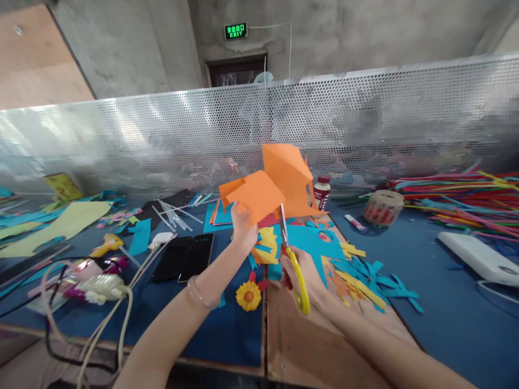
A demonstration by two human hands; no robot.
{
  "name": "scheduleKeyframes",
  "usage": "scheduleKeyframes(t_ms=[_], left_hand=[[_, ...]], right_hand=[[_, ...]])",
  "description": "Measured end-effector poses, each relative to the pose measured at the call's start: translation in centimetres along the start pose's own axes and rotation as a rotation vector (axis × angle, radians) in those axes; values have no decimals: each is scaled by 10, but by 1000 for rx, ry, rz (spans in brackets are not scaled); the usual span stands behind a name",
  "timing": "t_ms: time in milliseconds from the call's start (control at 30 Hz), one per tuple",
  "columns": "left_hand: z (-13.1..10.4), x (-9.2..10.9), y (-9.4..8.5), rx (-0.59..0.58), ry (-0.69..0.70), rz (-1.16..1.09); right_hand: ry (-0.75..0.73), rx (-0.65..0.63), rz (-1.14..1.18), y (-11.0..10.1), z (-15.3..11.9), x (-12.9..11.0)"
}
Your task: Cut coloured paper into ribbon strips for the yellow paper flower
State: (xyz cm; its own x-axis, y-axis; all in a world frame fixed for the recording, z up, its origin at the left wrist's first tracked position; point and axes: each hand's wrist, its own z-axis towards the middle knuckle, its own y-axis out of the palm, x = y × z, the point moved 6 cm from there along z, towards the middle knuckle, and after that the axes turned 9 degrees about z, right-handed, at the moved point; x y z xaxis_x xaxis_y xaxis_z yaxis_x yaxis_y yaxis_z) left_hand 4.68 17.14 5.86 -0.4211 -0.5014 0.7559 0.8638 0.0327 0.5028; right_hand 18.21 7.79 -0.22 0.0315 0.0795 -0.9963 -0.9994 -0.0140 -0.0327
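My left hand [244, 227] pinches a sheet of orange paper [290, 175] by its lower left part and holds it up above the table. The sheet is bent, with ragged cut edges. Wrapped round the yellow handles of a pair of scissors [294, 265] is my right hand [304, 273]. The scissor blades point up and touch or overlap the paper's lower edge; I cannot tell whether they are between cuts. Below my hands lies a yellow paper flower [248, 295] with red petals behind it. Blue paper [316, 243] and yellow scraps [265, 244] lie under the orange sheet.
Blue paper strips [377, 281] are scattered at right, near a tape roll [383, 208], a glue stick [354, 222], a bottle [321, 193] and a white power bank [480, 258]. Two phones [184, 258], a yellow glue gun [107, 246] and cables [121, 292] lie left. A perforated metal screen [162, 135] stands behind.
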Motion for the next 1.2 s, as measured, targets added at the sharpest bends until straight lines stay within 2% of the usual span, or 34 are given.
scheduleKeyframes(t_ms=[100,200,367,467,667,1000,1200], left_hand=[[0,5,2,-10,71,34],[0,3,4,-36,39,-18],[1,2,1,2,43,-2],[0,1,1,1,-6,-41],[-3,6,4,-40,-19,-73],[-5,14,2,57,-66,22],[-3,5,-2,75,-54,23]], right_hand=[[16,2,13,0,1,0],[30,4,13,-1,1,0],[45,7,-15,-1,1,0],[50,5,-29,-1,1,-1],[53,-1,-38,-1,0,-1],[111,-32,-80,-1,3,8],[127,-48,-91,0,3,11]])
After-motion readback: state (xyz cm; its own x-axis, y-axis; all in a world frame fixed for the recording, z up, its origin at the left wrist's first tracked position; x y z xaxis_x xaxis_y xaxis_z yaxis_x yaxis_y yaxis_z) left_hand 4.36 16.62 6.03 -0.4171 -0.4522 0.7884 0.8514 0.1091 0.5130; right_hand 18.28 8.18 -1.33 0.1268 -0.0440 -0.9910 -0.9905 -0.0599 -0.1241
